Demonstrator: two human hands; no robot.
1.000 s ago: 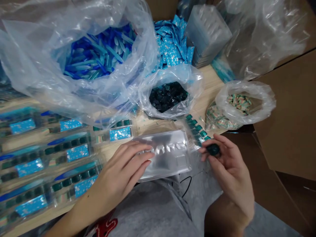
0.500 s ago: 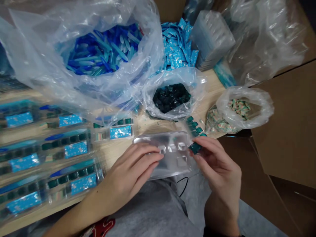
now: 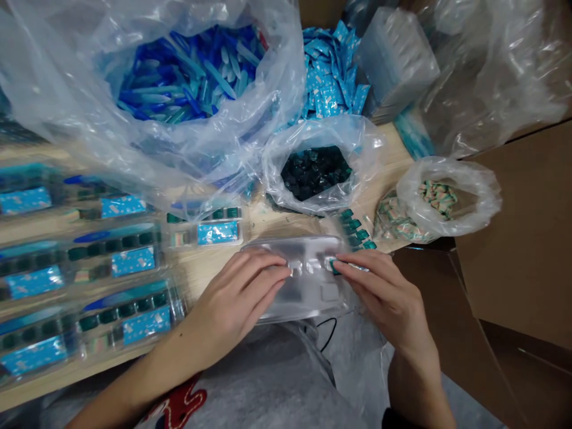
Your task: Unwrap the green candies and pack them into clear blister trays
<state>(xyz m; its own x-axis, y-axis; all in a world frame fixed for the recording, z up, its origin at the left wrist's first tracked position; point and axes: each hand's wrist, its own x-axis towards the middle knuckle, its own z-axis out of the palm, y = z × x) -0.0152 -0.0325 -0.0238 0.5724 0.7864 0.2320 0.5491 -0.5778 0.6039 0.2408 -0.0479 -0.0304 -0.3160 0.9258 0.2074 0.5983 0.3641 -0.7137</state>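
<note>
In front of me a clear plastic blister tray (image 3: 290,304) lies at the table's near edge, with small square pockets moulded into it. My left hand (image 3: 245,283) keeps its fingertips together on the tray's left part, gripping it. My right hand (image 3: 386,289) pinches a small dark green square piece (image 3: 333,266) at the rightmost pocket of the upper row; fingers partly cover the piece. Just beyond that hand, several green pieces in a strip (image 3: 355,229) lie on the table. An open plastic bag of dark green pieces (image 3: 272,161) stands behind the tray.
Several filled blister packs (image 3: 133,261) cover the table's left side. A large bag of blue sticks (image 3: 281,71) stands behind them. Blue sachets (image 3: 330,77), stacked clear trays (image 3: 397,59), a bag of striped pieces (image 3: 485,190) and a cardboard box (image 3: 518,238) are to the right.
My right hand has moved left and brought the dark green piece from beside the tray to its rightmost upper pocket. My left hand stays on the tray. The camera view has shifted slightly.
</note>
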